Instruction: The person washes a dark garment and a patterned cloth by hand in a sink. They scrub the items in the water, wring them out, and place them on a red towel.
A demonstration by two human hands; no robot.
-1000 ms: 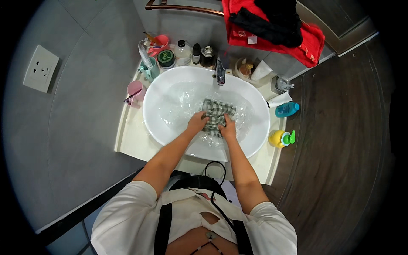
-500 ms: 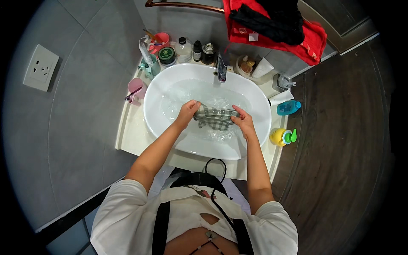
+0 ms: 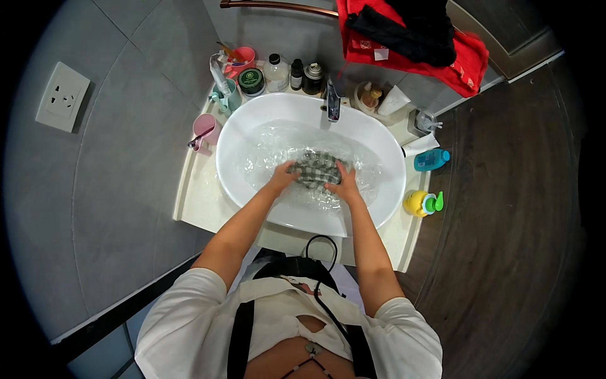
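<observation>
A wet grey-green and white checked cloth [image 3: 315,170] lies bunched in the water of a white oval basin [image 3: 249,206]. At its left edge, my left hand [image 3: 284,175] is closed on the fabric, fingertips partly under water. On the opposite side my right hand [image 3: 344,184] grips the cloth between its thumb and spread-looking fingers. Ripples and bubbles surround the cloth. A dark metal faucet [image 3: 332,104] stands over the basin's far rim.
Behind the basin stand a green-lidded jar [image 3: 251,82], a clear bottle [image 3: 276,74] and several toiletries. A pink cup [image 3: 207,129] is at left; a blue bottle [image 3: 431,160] and yellow pump bottle [image 3: 421,203] are at right. Red fabric [image 3: 461,69] hangs from a copper rail [image 3: 281,7].
Both hands have lowered the checked cloth from above the water into it and moved closer together. The cloth has gone from stretched out to bunched, and the water is more stirred.
</observation>
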